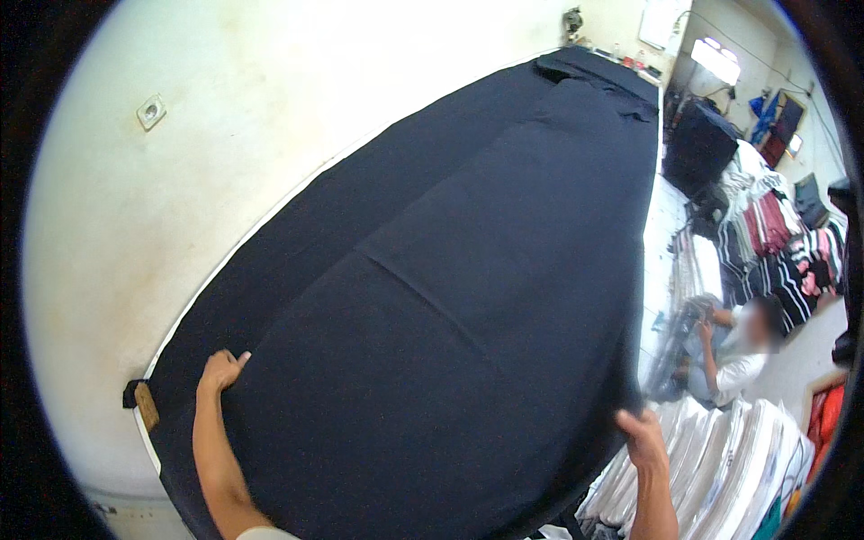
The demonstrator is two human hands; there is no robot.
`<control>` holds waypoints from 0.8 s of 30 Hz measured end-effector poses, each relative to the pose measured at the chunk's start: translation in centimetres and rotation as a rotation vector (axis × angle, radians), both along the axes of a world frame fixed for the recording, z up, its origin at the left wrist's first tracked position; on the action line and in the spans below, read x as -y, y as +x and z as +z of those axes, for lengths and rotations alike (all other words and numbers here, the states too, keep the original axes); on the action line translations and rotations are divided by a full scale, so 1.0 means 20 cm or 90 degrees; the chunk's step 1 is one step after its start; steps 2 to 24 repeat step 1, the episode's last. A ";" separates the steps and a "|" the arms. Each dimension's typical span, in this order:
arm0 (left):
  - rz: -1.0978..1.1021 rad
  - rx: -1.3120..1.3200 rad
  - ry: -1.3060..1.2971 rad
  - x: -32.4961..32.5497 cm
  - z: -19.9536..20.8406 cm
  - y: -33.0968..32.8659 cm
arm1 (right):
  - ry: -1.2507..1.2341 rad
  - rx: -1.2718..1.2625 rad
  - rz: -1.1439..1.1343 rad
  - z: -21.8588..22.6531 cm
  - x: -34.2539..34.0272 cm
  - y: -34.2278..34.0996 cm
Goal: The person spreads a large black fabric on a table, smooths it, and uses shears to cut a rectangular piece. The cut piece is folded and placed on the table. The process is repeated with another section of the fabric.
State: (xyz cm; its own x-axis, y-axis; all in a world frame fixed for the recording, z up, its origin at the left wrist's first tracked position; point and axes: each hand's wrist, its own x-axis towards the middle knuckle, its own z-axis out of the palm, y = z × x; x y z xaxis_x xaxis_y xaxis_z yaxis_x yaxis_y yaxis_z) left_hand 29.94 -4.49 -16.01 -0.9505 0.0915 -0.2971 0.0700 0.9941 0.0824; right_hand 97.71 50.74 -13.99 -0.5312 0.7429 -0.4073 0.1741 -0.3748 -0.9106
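A long sheet of black fabric (432, 342) covers the table, with a second layer's edge running lengthwise along its left part and a crease across the middle. At the near left, my left hand (222, 370) is closed at the edge of the upper layer, its thumb pointing right. My right hand (645, 437) grips the fabric's right edge at the near right; its thumb shows, while most of its fingers are hidden. At the far end the fabric is rumpled and folded.
A wall with a socket (152, 112) borders the left side. A wooden block (147, 405) sits at the table's left edge. On the right, a person (733, 360) sits on the floor, near white wrapped stacks (720, 459) and piles of striped cloth (765, 243). Small items (634, 63) stand at the far end.
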 end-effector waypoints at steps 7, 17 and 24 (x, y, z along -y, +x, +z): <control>-0.038 0.038 -0.024 0.00 -0.03 -0.06 | -0.050 -0.135 -0.061 -0.01 0.04 -0.08; -0.038 0.038 -0.024 0.00 -0.03 -0.06 | -0.050 -0.135 -0.061 -0.01 0.04 -0.08; -0.038 0.038 -0.024 0.00 -0.03 -0.06 | -0.050 -0.135 -0.061 -0.01 0.04 -0.08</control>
